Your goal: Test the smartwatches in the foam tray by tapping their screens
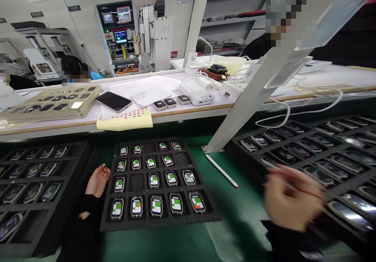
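My left hand (98, 180) rests palm up against the left side of the middle black foam tray (158, 224), its fingers loosely curled and nothing in them. That tray holds rows of square-faced smartwatch bodies (156, 206) without straps, their screens lit in green and white, some with an orange block. My right hand (293, 199) is smeared by motion at the near left edge of the right foam tray (243, 164). Its fingers are pinched together, and a thin reddish streak crosses them; what it is stays unclear. A white stylus (221, 170) with a red tip lies between the trays.
On the left stands another foam tray (28, 246) of dark-screened watches. A slanted metal post (235, 125) rises from the green mat. The shelf behind bears a phone (114, 101), papers, a white charger box (197, 93), cables and a beige tray (88, 109). Other people sit beyond.
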Motion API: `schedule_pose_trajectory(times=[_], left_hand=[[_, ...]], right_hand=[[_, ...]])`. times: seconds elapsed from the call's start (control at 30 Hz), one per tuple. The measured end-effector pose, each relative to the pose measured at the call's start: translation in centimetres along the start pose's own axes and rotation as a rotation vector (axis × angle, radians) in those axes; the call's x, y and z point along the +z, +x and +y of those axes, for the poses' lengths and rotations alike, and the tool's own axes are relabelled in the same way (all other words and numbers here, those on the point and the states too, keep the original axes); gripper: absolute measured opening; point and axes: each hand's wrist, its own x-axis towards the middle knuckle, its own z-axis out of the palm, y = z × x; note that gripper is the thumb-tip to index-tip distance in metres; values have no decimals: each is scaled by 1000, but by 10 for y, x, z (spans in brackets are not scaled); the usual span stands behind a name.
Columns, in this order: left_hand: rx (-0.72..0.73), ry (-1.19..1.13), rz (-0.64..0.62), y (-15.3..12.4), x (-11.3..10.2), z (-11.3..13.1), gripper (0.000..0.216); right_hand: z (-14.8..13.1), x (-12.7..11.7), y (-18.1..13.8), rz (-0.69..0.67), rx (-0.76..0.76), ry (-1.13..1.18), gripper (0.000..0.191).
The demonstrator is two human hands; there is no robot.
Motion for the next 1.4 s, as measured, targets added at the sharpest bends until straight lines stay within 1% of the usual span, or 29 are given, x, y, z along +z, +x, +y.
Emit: schedule_pose_trajectory(times=[0.1, 0.13, 0.2, 0.27, 0.4, 0.5, 0.63, 0.67, 0.7, 0.8, 0.83, 0.87, 0.93, 0.97, 1.03, 1.07, 1.17, 1.2, 1.23, 1.3, 1.4], left_hand=[[4, -3, -1, 1, -2, 0, 28], [5, -2, -2, 1, -2, -1, 28], [7, 3, -4, 3, -3, -1, 28], [6, 9, -7, 4, -3, -1, 28], [6, 18, -15, 5, -2, -1, 26], [9, 18, -11, 5, -2, -2, 26], [8, 16, -6, 4, -3, -3, 27], [9, 16, -8, 4, -3, -3, 27], [12, 16, -11, 3, -4, -3, 27], [24, 21, -11, 2, -4, -3, 25], [28, 24, -8, 2, -4, -3, 25], [32, 25, -5, 2, -4, -3, 25], [41, 24, -1, 1, -3, -5, 25], [46, 22, 0, 2, -3, -6, 26], [55, 15, -3, 2, -2, -8, 25], [60, 11, -5, 2, -1, -9, 25], [69, 0, -11, 2, 0, -11, 24], [71, -4, -12, 2, 0, -12, 24], [71, -7, -14, 3, -1, -12, 24], [72, -15, -16, 3, -1, -13, 24], [69, -24, -10, 4, -3, -12, 25]], right_hand=[[9, 33, -7, -291, -141, -121, 44], [12, 44, -10, -351, -156, -150, 43], [18, 58, -15, -401, -142, -192, 39], [24, 63, -19, -441, -128, -231, 37], [30, 59, -23, -497, -131, -262, 38], [20, 54, -26, -491, -229, -182, 43], [-15, 46, -32, -326, -380, -26, 40], [-25, 45, -33, -319, -417, 4, 38], [-35, 45, -33, -362, -469, 34, 37], [-60, 50, -26, -570, -604, 99, 35], [-67, 52, -22, -586, -606, 116, 34], [-74, 55, -17, -558, -578, 143, 33], [-89, 57, -5, -490, -458, 253, 34], [-100, 57, 2, -491, -392, 338, 35], [-126, 51, 15, -589, -281, 546, 32], [-142, 47, 22, -644, -250, 630, 30], [-193, 39, 39, -737, -201, 834, 32], [-209, 39, 44, -775, -218, 887, 34], [-224, 42, 49, -794, -230, 918, 38], [-248, 53, 56, -788, -243, 972, 39], [-272, 81, 69, -745, -192, 1048, 48]])
